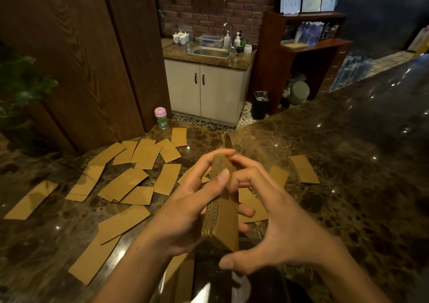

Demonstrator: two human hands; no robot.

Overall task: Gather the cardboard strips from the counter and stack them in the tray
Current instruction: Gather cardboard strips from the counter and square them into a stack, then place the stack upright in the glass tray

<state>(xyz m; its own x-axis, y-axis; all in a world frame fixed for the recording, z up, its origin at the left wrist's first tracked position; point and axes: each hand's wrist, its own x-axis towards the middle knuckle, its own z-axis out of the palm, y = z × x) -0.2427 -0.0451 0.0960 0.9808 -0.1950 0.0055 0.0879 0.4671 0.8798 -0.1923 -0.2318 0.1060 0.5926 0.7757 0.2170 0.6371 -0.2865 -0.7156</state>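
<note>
A bundle of brown cardboard strips [222, 214] stands on edge between both hands, above a dark glossy tray [213, 279] at the bottom centre. My left hand [185, 210] grips the bundle from the left, thumb across its top edge. My right hand [274, 219] holds its right side, fingers curled around the far end. Several loose strips [125, 182] lie scattered flat on the dark marble counter [348, 186] to the left. A small neat pile of strips [304, 169] rests to the right. More strips [253, 205] lie under my hands.
A pink-lidded green jar [160, 117] stands at the counter's far edge by the wood-panelled wall [81, 70]. Beyond the counter are a sink unit [209, 54], a black bin [260, 105] and shelves [313, 42]. A plant [18, 82] is at the left.
</note>
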